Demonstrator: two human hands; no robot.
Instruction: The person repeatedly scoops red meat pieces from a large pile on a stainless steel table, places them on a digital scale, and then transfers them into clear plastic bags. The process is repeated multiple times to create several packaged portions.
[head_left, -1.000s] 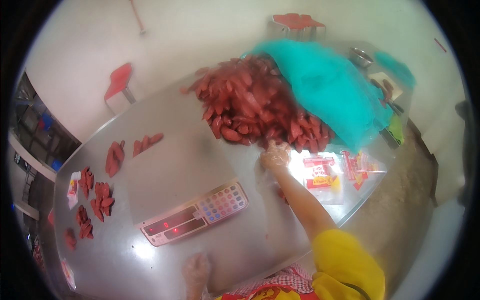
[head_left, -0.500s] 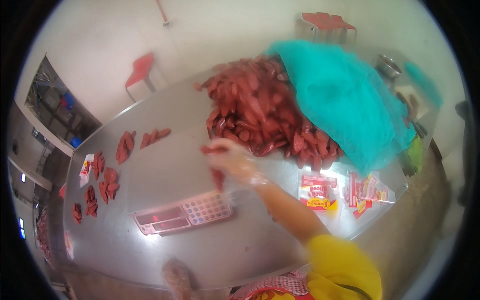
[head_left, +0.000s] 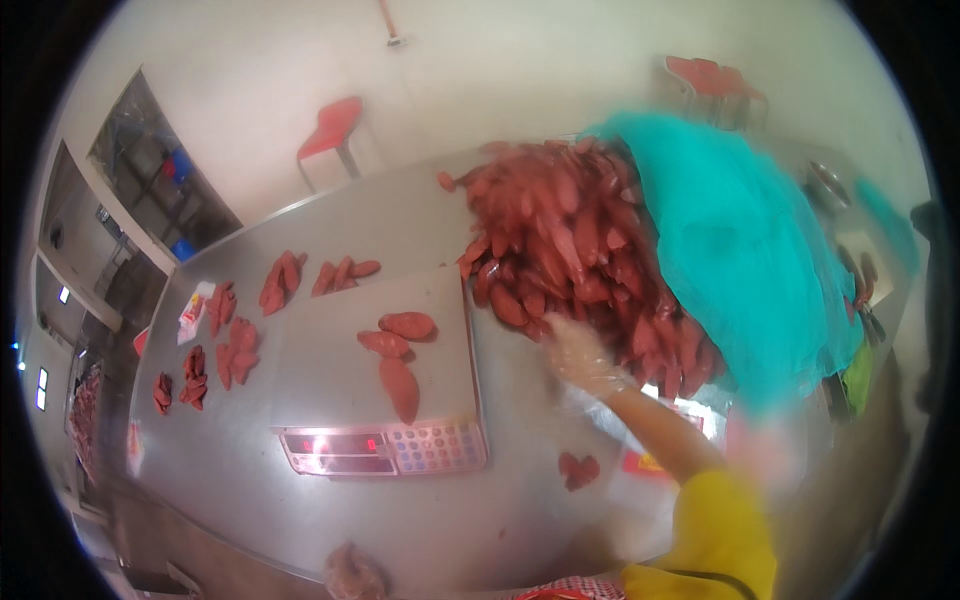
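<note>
Fingers, both sets gloved in clear film: those of the left hand (head_left: 355, 574) sit low by the near table edge, too blurred for us to tell whether spread or pressed together; those of the right hand (head_left: 583, 358) reach forward, tips at the near side of the pile (head_left: 575, 250), and whether they pinch anything we cannot tell. Ahead and left of the left fingers we list several small clusters (head_left: 237, 352) of red, tapered, sausage-like pieces, with one white-and-red packet (head_left: 193, 312) among them. Straight ahead of those fingers: one scale (head_left: 325, 390), flat-topped, bearing three loose pieces (head_left: 400, 390). Closer to the body than the right fingers: a small group (head_left: 578, 470) of similar pieces, on the metal table (head_left: 240, 430). Touching the right fingertips and spreading beyond them: the pile itself, its pieces glossy. We judge each piece light, fairly firm yet yielding, somewhat slippery through film, and liable to dent if squeezed; best hold, around the thick middle, not the narrow ends. Right of the right fingers: a teal sheet (head_left: 750, 250), thin and limp, draped over the pile's far-right side.
</note>
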